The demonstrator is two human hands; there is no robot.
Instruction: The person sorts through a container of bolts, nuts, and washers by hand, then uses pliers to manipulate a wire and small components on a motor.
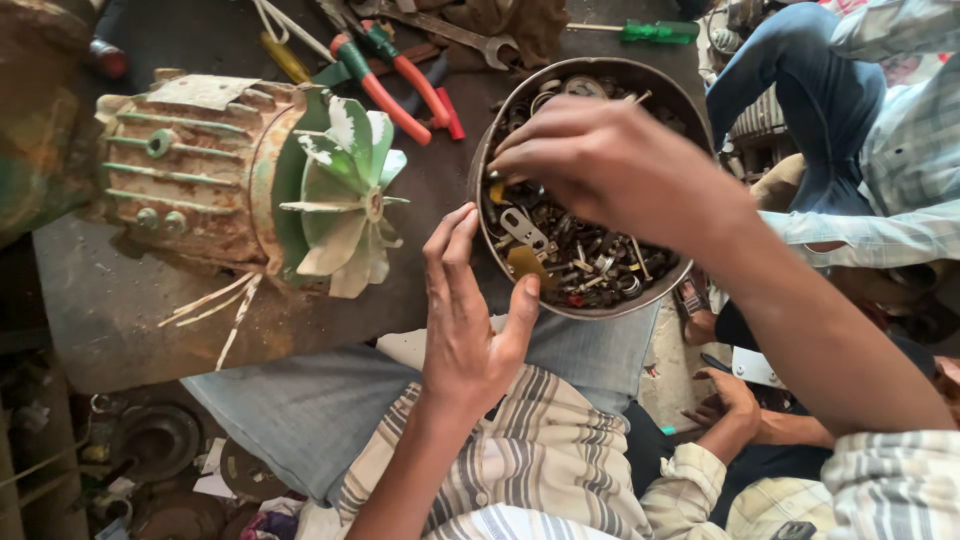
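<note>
While rimmed by the open left hand (465, 320), round metal bowl (585, 190), right hand (600, 165) fingers bunched among scrap parts (590, 260)

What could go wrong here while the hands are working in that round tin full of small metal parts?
The right hand digs bare-fingered among the washers, keys and scraps in the tin, so a sharp edge could cut a finger. The left hand only steadies the rim, and the tin seems to overhang the worktop, so it might tip and spill. The motor's exposed fan blades sit close beside that hand.
</note>
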